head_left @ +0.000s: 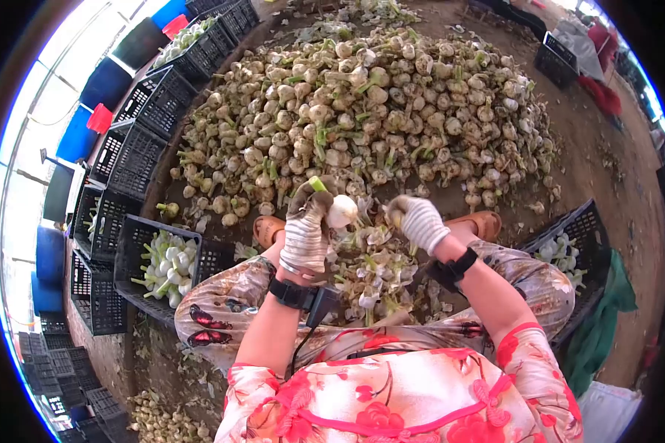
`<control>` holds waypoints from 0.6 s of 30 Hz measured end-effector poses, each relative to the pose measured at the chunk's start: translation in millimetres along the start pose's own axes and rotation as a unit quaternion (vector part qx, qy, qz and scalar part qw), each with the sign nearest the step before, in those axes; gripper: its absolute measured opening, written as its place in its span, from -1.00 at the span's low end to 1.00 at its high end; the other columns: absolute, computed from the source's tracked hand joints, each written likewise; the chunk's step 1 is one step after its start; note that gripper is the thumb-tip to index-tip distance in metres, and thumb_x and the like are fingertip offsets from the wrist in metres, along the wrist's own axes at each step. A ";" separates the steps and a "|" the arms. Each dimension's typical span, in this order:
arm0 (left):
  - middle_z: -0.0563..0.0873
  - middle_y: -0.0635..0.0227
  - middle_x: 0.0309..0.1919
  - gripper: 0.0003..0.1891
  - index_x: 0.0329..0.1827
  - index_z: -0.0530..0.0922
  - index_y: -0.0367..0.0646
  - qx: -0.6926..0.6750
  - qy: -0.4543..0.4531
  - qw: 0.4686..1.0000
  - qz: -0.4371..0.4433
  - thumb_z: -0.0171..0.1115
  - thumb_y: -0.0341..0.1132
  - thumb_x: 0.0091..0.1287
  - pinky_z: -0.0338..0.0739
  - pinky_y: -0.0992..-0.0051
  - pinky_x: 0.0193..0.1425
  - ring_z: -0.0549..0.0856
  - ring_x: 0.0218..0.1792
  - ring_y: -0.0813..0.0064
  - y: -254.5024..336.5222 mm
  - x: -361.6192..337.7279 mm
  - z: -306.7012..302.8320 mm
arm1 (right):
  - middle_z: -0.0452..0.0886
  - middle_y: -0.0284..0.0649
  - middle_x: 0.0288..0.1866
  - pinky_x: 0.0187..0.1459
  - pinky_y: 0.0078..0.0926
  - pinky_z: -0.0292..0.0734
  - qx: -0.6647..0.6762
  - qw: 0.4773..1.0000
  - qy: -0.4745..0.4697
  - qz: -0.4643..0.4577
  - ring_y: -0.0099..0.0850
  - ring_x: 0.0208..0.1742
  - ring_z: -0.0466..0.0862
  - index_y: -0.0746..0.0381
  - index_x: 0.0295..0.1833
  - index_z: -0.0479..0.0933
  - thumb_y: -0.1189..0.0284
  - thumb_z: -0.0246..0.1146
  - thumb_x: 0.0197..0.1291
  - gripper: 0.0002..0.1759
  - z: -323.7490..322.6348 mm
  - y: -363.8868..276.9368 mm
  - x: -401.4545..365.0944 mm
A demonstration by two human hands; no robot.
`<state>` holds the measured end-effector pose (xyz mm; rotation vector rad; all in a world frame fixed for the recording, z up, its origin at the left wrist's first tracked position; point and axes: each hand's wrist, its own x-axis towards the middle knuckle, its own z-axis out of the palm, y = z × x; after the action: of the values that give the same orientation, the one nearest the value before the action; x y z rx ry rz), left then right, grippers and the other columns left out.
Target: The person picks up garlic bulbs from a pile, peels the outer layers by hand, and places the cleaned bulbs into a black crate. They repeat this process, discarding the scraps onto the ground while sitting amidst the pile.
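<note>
One white garlic bulb (341,212) sits at the front of my lap, held in the closed fingers of my gloved left hand (308,221), while the fingers of my gloved right hand (421,223) curl just apart from it, around what I cannot tell. Below lies one pile of peelings (377,275) between my two sandals (268,230), with one crate of cleaned bulbs (125,247) by my left knee, another crate (590,235) by my right, and ahead one heap of garlic (377,111) too many to count. Bare earth floor (587,155) spreads around, with stacked black crates (133,159) and two red pails (100,118) along the bright left wall (22,177).
</note>
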<state>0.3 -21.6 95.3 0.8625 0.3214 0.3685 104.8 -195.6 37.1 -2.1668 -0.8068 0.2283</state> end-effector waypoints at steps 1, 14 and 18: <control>0.62 0.29 -0.25 -0.76 -0.10 0.50 -0.22 -0.005 0.006 1.000 0.006 0.21 -0.31 0.22 0.60 0.46 -0.26 0.63 -0.29 0.44 0.2 1.4 -1.1 | 0.53 -0.05 -0.58 -0.48 -0.38 0.43 0.073 0.996 -0.016 -0.043 -0.28 -0.61 0.51 0.30 -0.31 0.54 0.35 0.15 0.12 -0.78 -1.6 -3.2 -3.2; 0.60 0.36 -0.12 -0.79 -0.03 0.46 -0.19 0.151 -0.044 0.981 0.115 0.10 -0.41 0.29 0.54 0.54 -0.11 0.59 -0.16 0.51 -25.3 4.9 -9.6 | 0.55 -0.35 -0.50 -0.50 -0.51 0.38 0.326 0.922 -0.130 0.161 -0.54 -0.56 0.46 0.32 -0.11 0.50 0.27 0.18 0.17 -0.67 -15.8 -62.8 -6.2; 0.58 0.39 -0.15 -0.82 -0.06 0.47 -0.15 0.226 -0.041 0.964 0.131 0.10 -0.41 0.29 0.51 0.58 -0.10 0.57 -0.18 0.56 -27.8 -2.6 3.1 | 0.52 -0.31 -0.55 -0.50 -0.55 0.34 0.226 0.965 -0.075 0.106 -0.59 -0.56 0.37 0.33 -0.16 0.51 0.28 0.20 0.13 -0.69 -11.6 -74.0 -9.5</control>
<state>4.3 -41.4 75.7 1.3723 0.2156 0.5137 67.1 -173.1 98.5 -1.8113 -0.5368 0.6302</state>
